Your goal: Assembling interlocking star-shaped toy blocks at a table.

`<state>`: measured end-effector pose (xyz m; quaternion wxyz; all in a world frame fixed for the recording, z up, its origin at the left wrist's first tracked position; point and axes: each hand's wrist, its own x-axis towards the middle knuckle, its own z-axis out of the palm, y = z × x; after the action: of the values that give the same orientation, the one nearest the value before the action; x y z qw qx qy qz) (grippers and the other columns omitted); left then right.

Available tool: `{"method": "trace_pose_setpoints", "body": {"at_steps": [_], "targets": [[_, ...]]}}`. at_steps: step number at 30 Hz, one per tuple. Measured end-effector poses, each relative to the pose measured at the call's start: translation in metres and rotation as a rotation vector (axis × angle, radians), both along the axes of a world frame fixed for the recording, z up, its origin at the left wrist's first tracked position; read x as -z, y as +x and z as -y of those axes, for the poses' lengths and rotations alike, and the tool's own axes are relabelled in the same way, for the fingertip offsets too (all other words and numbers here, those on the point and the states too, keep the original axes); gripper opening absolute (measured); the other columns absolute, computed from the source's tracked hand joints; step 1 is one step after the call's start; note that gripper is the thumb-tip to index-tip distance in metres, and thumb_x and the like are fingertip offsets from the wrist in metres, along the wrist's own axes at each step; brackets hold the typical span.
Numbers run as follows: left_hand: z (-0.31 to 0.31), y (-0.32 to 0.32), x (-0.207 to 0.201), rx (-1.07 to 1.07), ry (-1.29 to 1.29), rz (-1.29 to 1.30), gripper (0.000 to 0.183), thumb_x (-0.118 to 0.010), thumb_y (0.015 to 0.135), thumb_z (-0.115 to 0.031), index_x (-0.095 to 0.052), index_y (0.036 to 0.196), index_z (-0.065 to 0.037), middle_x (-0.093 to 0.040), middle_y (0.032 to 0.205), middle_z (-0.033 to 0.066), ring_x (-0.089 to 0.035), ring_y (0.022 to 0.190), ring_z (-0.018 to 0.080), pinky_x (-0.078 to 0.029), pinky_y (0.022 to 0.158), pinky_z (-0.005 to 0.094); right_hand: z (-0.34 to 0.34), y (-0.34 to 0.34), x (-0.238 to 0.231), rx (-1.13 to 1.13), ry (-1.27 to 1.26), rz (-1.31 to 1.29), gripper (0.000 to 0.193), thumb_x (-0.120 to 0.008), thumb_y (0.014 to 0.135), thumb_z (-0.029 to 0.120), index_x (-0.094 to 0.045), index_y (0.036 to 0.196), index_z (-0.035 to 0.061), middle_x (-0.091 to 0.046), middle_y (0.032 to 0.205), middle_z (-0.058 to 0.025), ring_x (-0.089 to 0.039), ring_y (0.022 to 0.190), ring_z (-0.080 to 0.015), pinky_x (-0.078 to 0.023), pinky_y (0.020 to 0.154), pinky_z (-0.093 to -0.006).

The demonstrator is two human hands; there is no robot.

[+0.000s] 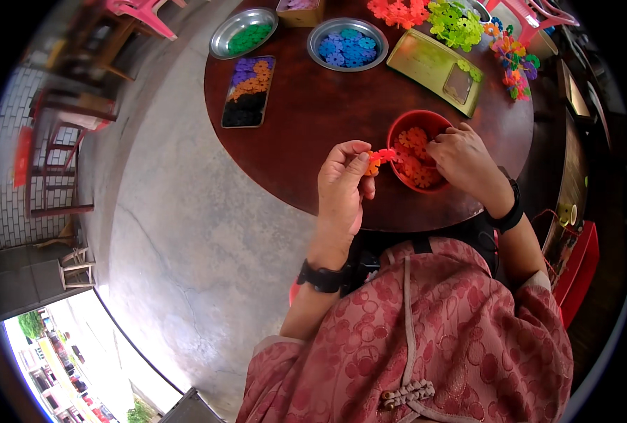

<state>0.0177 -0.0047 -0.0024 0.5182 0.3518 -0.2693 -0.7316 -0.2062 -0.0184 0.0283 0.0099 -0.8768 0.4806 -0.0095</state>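
At glossy brown table (299, 134) on grey concrete floor (186, 176), pinches flower-shaped pieces (374, 166) in left hand (342, 185); has right hand (465, 158) in red bowl (426, 118), cannot tell that grip.

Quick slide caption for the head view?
Left hand holds orange and red flower-shaped pieces; right hand at a red bowl of similar pieces on a dark table.

A patterned reddish top (469, 331) is worn with black wristbands (323, 277).

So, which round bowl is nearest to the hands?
The red bowl with orange pieces: the right hand is over its rim, while the metal bowls stand farther off.
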Motion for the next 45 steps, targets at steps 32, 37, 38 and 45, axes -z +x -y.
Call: {"method": "trace_pose_setpoints", "body": {"at_steps": [32, 37, 38, 45], "targets": [[-0.004, -0.012, -0.009, 0.056, 0.104, -0.022, 0.011, -0.055, 0.09, -0.011, -0.049, 0.1, -0.009, -0.053, 0.07, 0.0007, -0.043, 0.048, 0.0058, -0.034, 0.043, 0.0195, -0.021, 0.042, -0.007, 0.14, -0.016, 0.928, 0.011, -0.067, 0.074, 0.002, -0.059, 0.081, 0.001, -0.061, 0.076, -0.0109, -0.061, 0.07, -0.0264, -0.047, 0.063, -0.0322], [-0.003, -0.007, -0.006, 0.124, 0.094, 0.031, 0.009, -0.054, 0.091, -0.01, -0.048, 0.097, -0.008, -0.051, 0.071, -0.0007, -0.04, 0.047, 0.0039, -0.031, 0.042, 0.0174, -0.024, 0.041, -0.007, 0.118, -0.017, 0.881, 0.009, -0.066, 0.075, 0.004, -0.06, 0.082, 0.0019, -0.061, 0.075, -0.0111, -0.06, 0.069, -0.0276, -0.047, 0.063, -0.033], [-0.004, -0.007, -0.004, 0.158, 0.068, 0.052, 0.011, -0.054, 0.091, -0.01, -0.047, 0.098, -0.007, -0.051, 0.072, 0.0003, -0.041, 0.049, 0.004, -0.03, 0.04, 0.0173, -0.025, 0.042, -0.008, 0.1, -0.013, 0.874, 0.009, -0.066, 0.075, 0.004, -0.06, 0.082, 0.0022, -0.06, 0.074, -0.0109, -0.06, 0.069, -0.0278, -0.047, 0.063, -0.0333], [-0.006, -0.013, -0.009, 0.149, 0.084, -0.007, 0.012, -0.054, 0.091, -0.01, -0.044, 0.097, -0.009, -0.05, 0.072, 0.0009, -0.033, 0.044, 0.0044, -0.025, 0.039, 0.0191, -0.028, 0.042, 0.001, 0.107, -0.065, 0.914, 0.01, -0.067, 0.075, 0.007, -0.06, 0.081, 0.0032, -0.06, 0.074, -0.0108, -0.06, 0.067, -0.0283, -0.047, 0.059, -0.0343]]}}
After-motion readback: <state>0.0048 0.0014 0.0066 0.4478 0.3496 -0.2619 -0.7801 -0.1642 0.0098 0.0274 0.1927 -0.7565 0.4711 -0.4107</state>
